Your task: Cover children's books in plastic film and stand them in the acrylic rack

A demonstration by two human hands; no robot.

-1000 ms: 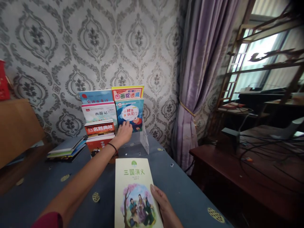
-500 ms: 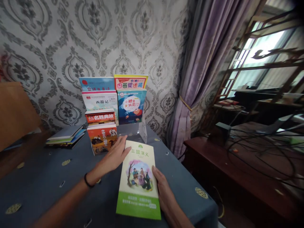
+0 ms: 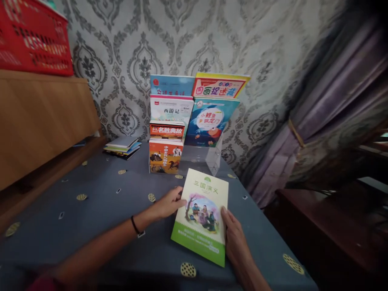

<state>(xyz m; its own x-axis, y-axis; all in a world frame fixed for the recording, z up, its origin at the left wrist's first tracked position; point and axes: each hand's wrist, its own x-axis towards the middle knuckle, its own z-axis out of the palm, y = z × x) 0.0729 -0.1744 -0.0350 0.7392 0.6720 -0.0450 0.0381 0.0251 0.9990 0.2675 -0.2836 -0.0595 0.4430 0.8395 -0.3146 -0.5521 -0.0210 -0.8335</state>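
A cream and green book with an illustrated cover is held tilted above the table. My left hand, with a black band at the wrist, grips its left edge, the thumb on the cover. On the opposite edge my right hand is closed, its thumb at the front and its other fingers hidden behind. Just beyond stands a clear tiered book rack. Its left column holds an orange book, a red book, a white book and a blue one. At right are a dark blue book and a yellow-edged book.
A small stack of books lies left of the rack on the blue patterned tablecloth. A wooden cabinet bearing a red basket stands at left. The purple curtain and dark red furniture are at right.
My view has swung left, bringing the basket and cabinet in. My left hand has come down from the book's top corner to grip its left edge. My right hand keeps its hold.
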